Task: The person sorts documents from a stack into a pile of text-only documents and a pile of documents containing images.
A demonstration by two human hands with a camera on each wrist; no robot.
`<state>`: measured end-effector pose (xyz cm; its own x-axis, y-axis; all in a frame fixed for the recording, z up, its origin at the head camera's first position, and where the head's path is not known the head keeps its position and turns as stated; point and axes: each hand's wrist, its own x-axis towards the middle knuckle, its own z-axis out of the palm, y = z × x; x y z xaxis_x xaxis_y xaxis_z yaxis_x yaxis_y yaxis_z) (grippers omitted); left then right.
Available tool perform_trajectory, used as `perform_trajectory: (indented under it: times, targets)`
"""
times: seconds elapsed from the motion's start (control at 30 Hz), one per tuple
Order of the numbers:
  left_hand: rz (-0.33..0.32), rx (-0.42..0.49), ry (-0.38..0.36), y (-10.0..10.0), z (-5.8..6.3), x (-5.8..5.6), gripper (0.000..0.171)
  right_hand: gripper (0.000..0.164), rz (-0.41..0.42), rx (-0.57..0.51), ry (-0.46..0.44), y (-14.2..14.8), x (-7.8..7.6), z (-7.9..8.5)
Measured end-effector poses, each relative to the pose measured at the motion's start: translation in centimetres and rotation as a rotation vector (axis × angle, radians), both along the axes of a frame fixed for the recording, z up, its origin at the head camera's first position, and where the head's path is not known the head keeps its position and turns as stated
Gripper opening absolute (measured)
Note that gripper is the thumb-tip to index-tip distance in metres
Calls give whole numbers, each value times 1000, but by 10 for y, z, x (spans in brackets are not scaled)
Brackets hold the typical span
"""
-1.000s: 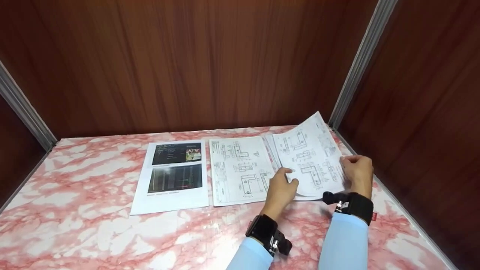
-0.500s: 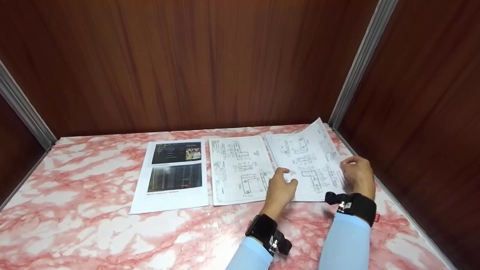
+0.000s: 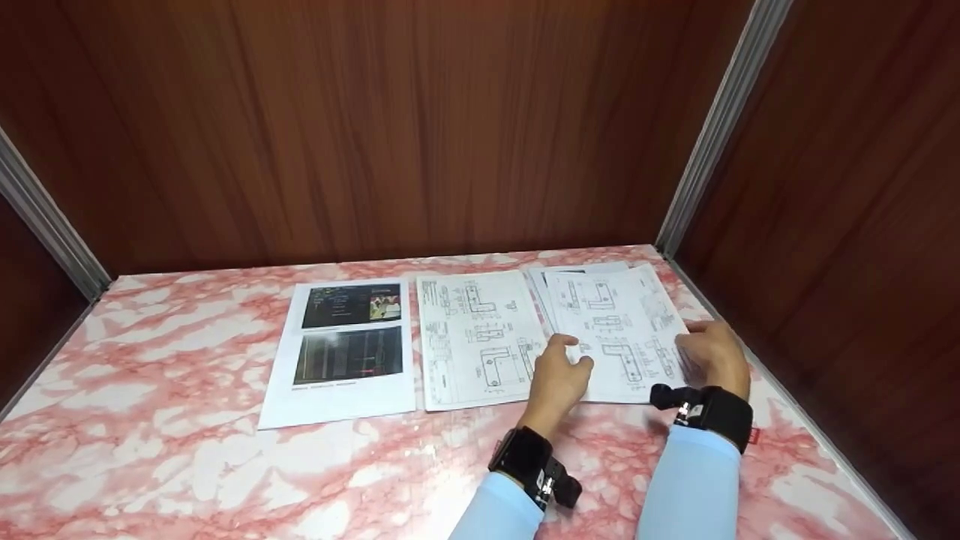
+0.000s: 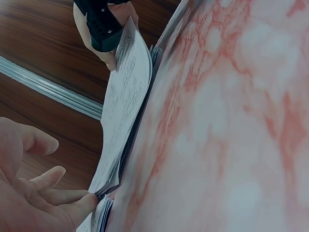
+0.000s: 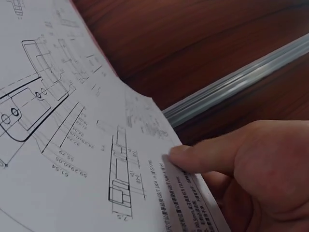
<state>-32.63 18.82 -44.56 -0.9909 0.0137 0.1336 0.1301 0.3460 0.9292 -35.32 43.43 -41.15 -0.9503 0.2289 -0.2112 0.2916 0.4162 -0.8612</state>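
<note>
Two stacks of printed sheets lie side by side: the left stack (image 3: 469,382) and the right stack (image 3: 607,360), both showing line drawings of L-shaped parts. My right hand (image 3: 712,356) pinches the outer edge of the right stack's top sheet (image 5: 96,125), thumb on the printed face and the other fingers underneath. In the left wrist view that sheet bows upward near the right hand. My left hand (image 3: 559,382) rests where the two stacks meet. Its fingertips (image 4: 91,200) touch the papers there, while thumb and forefinger stand apart with nothing between them.
A white sheet with two dark printed pictures (image 3: 345,405) lies left of the stacks. The table (image 3: 187,465) has a red and white marbled top. Brown wood-grain panels (image 3: 375,135) with metal corner strips (image 3: 720,127) enclose its back and sides.
The top sheet of the right stack has come down, its raised far corner sinking toward the stack. My right hand shifts slightly at the sheet's edge; the left hand stays nearly still.
</note>
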Motion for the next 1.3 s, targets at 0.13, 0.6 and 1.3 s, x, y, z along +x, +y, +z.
perform_trajectory:
  times: [0.13, 0.6, 1.3]
  targets:
    - [2, 5, 7, 0, -1, 0, 35, 61, 74, -44, -17, 1, -1, -1]
    - [8, 91, -19, -9, 3, -6, 39, 64, -92, -60, 35, 3, 1, 5]
    - [-64, 336, 123, -32, 8, -21, 69, 71, 140, -322, 166, -13, -17, 0]
